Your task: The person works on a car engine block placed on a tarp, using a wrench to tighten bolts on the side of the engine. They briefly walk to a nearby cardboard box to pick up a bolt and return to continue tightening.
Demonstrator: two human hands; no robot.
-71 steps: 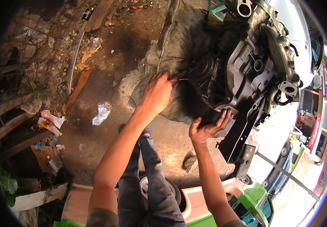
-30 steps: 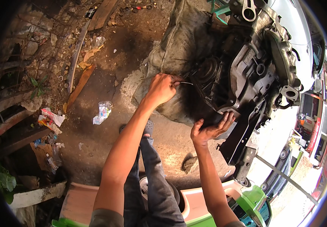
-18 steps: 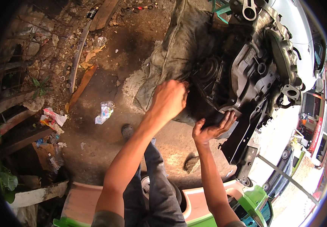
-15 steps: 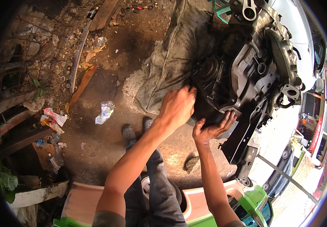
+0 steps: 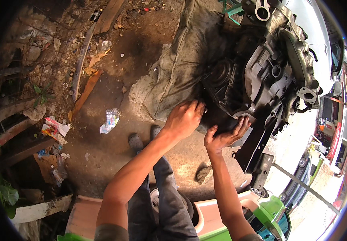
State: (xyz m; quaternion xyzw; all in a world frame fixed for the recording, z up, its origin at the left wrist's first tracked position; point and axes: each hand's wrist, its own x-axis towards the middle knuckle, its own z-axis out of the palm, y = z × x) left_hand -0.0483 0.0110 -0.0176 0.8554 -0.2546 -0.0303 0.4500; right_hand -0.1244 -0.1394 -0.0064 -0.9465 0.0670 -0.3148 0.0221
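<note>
A dark, greasy engine (image 5: 270, 72) with grey cast-metal parts and a pulley (image 5: 221, 72) fills the upper right. My left hand (image 5: 184, 119) is at the engine's near left side, fingers bent and pinched together. A tiny light spot shows by its fingertips; what they hold, if anything, I cannot make out. To its right, my right hand (image 5: 226, 138) lies against the engine's lower edge, fingers stretched along a metal flange and thumb apart. Beside that hand a black metal panel with holes (image 5: 252, 150) slants downward. A stained grey-green cloth cover (image 5: 169, 76) spreads left of the engine.
Dirt floor carries a crumpled plastic wrapper (image 5: 110, 120), wooden planks (image 5: 87, 94) and litter at left. Behind my legs is a peach-and-green vehicle body part (image 5: 211, 211). A pale car body (image 5: 320, 36) stands beyond the engine. A stone (image 5: 203, 174) lies near my feet.
My left hand has moved slightly down and left, away from the engine's dark side, its fingers still bent. My right hand has stayed in place on the flange.
</note>
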